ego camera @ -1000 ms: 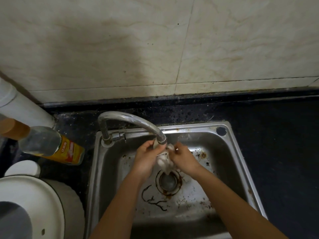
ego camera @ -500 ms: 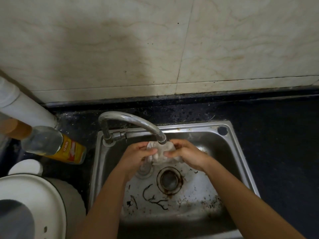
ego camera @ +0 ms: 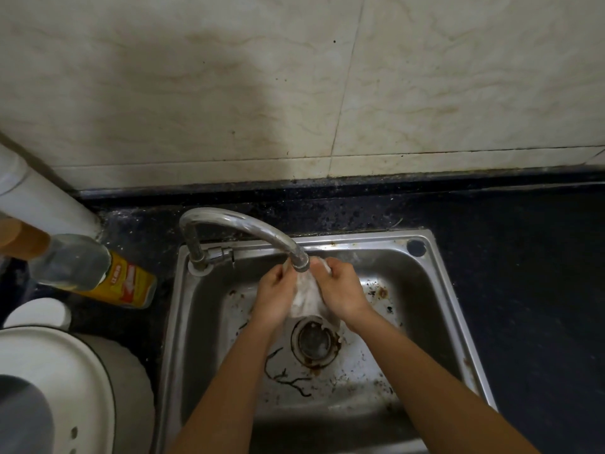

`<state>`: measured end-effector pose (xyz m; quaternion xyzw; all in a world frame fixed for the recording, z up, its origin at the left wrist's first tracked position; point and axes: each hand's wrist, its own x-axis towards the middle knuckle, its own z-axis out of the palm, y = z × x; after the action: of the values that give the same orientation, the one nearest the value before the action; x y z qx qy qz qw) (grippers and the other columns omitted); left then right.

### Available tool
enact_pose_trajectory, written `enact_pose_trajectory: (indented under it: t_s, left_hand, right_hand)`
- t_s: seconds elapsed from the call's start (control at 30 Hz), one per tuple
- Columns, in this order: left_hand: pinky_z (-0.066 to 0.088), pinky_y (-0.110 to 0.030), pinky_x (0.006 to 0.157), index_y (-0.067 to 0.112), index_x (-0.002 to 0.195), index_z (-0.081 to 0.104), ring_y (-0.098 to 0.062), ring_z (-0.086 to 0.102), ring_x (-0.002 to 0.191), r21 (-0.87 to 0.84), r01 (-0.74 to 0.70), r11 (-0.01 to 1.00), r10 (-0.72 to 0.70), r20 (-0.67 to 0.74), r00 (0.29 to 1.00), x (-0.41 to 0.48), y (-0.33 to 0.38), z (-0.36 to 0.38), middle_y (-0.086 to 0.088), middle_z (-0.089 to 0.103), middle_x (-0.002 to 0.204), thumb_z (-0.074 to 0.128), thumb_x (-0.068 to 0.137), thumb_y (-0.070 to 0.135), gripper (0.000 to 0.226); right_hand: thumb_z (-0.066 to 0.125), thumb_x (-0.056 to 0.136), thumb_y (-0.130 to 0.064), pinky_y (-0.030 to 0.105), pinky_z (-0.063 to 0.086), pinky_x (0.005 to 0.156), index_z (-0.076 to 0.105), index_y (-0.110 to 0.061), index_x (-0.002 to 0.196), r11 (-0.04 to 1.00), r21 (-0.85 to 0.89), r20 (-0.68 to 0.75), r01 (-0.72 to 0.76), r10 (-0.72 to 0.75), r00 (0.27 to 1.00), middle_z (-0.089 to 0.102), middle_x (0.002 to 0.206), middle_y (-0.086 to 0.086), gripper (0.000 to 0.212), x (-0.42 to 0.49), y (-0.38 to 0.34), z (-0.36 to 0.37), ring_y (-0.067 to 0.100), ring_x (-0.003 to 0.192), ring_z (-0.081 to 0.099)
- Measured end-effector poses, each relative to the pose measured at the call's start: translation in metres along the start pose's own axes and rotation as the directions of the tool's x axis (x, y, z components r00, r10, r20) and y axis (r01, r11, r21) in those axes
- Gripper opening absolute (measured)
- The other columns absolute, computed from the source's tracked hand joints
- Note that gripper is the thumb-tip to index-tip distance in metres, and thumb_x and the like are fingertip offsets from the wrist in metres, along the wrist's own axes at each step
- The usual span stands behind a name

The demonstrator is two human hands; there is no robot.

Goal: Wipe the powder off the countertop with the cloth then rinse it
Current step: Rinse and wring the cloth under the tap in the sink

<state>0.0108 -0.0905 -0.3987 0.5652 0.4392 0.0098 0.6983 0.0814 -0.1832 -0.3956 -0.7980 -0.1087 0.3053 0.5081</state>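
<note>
Writing in red on the yellow label [ego camera: 131, 283] of the clear bottle [ego camera: 75, 267] left of the sink [ego camera: 458, 316] is too blurred to read. Above the drain [ego camera: 314, 342], right under the mouth of the curved tap [ego camera: 242, 224], the pale cloth [ego camera: 306, 294] is bunched between both hands: the left hand [ego camera: 275, 299] curls its fingers round one side and the right hand [ego camera: 343, 294] clasps the other. Rust stains and dark scraps lie on the sink floor. Black countertop [ego camera: 523, 273] runs to the right; a white lidded pot [ego camera: 49, 371] and a white pipe [ego camera: 39, 198] crowd the left, below a cream tiled wall [ego camera: 229, 93]
</note>
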Motion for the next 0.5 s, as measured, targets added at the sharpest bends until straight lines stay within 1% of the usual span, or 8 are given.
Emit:
enact_pose_trajectory:
  t_s: [0.07, 0.1, 0.17, 0.23, 0.33, 0.4, 0.47, 0.5]
  left_hand:
    - [0.057, -0.032, 0.076, 0.011, 0.104, 0.065, -0.023, 0.069, 0.090, 0.013, 0.006, 1.000, -0.007, 0.073, 0.997, -0.003, -0.001, -0.003, -0.011, 0.071, 0.098, 0.057, 0.093, 0.026, 0.020]
    - [0.056, -0.029, 0.074, 0.011, 0.102, 0.064, -0.021, 0.068, 0.089, 0.049, 0.000, 0.999, -0.004, 0.077, 0.997, -0.005, -0.001, -0.003, -0.010, 0.071, 0.097, 0.055, 0.094, 0.023, 0.017]
    - [0.054, -0.033, 0.078, 0.014, 0.095, 0.064, -0.020, 0.067, 0.089, 0.099, -0.014, 0.995, 0.012, 0.019, 1.000, -0.004, -0.004, 0.000, -0.009, 0.070, 0.095, 0.049, 0.097, 0.025, 0.019]
    - [0.053, -0.039, 0.083, 0.013, 0.093, 0.065, -0.022, 0.067, 0.090, 0.106, -0.007, 0.994, 0.009, -0.024, 1.000, -0.001, -0.005, 0.006, -0.010, 0.070, 0.093, 0.045, 0.099, 0.028, 0.026]
    - [0.053, -0.044, 0.085, 0.010, 0.094, 0.066, -0.026, 0.067, 0.089, 0.087, 0.014, 0.996, -0.007, -0.080, 0.997, 0.003, -0.006, 0.010, -0.014, 0.070, 0.093, 0.047, 0.097, 0.027, 0.026]
    - [0.053, -0.043, 0.083, 0.013, 0.089, 0.067, -0.026, 0.067, 0.086, 0.019, 0.049, 0.999, -0.046, -0.117, 0.992, 0.005, -0.006, 0.010, -0.014, 0.071, 0.091, 0.051, 0.094, 0.028, 0.023]
    - [0.055, -0.040, 0.077, 0.015, 0.083, 0.067, -0.024, 0.068, 0.081, -0.061, 0.085, 0.995, -0.093, -0.152, 0.984, 0.004, -0.004, 0.008, -0.011, 0.072, 0.085, 0.055, 0.092, 0.032, 0.023]
    - [0.055, -0.036, 0.072, 0.015, 0.082, 0.067, -0.022, 0.068, 0.078, -0.084, 0.086, 0.993, -0.098, -0.158, 0.983, 0.004, -0.003, 0.007, -0.008, 0.072, 0.081, 0.055, 0.092, 0.035, 0.026]
  right_hand:
    - [0.037, 0.100, -0.037, 0.019, 0.041, 0.052, 0.059, -0.007, 0.077, 0.999, -0.049, -0.001, -0.015, 0.015, 1.000, 0.057, 0.065, 0.003, 0.044, 0.002, 0.001, 0.000, 0.012, 0.059, 0.052]
    - [0.034, 0.101, -0.037, 0.021, 0.041, 0.054, 0.058, -0.008, 0.077, 0.997, -0.080, 0.026, -0.012, 0.014, 1.000, 0.057, 0.065, 0.003, 0.045, 0.002, 0.002, 0.000, 0.012, 0.060, 0.052]
    - [0.033, 0.102, -0.034, 0.025, 0.043, 0.060, 0.058, -0.007, 0.083, 0.991, -0.132, 0.098, 0.025, -0.012, 0.995, 0.058, 0.072, 0.004, 0.041, 0.000, 0.005, 0.002, 0.014, 0.066, 0.054]
    - [0.037, 0.101, -0.029, 0.021, 0.041, 0.059, 0.056, -0.008, 0.087, 0.985, -0.166, 0.145, 0.052, -0.027, 0.989, 0.056, 0.075, 0.001, 0.031, -0.003, 0.007, 0.003, 0.010, 0.067, 0.052]
    - [0.043, 0.099, -0.023, 0.018, 0.038, 0.059, 0.053, -0.014, 0.086, 0.988, -0.134, 0.233, 0.070, -0.037, 0.972, 0.054, 0.076, -0.004, 0.019, -0.008, 0.006, 0.002, 0.007, 0.067, 0.050]
    - [0.044, 0.098, -0.021, 0.020, 0.037, 0.062, 0.053, -0.018, 0.085, 0.991, -0.112, 0.281, 0.074, -0.040, 0.959, 0.053, 0.075, -0.006, 0.016, -0.011, 0.002, 0.001, 0.006, 0.068, 0.050]
    - [0.044, 0.099, -0.021, 0.019, 0.038, 0.062, 0.054, -0.020, 0.082, 0.993, -0.087, 0.276, 0.078, -0.051, 0.960, 0.054, 0.073, -0.007, 0.020, -0.012, 0.000, 0.003, 0.003, 0.066, 0.051]
    - [0.043, 0.099, -0.022, 0.018, 0.039, 0.061, 0.054, -0.020, 0.082, 0.993, -0.077, 0.260, 0.084, -0.062, 0.964, 0.056, 0.073, -0.008, 0.021, -0.013, -0.001, 0.004, 0.003, 0.066, 0.052]
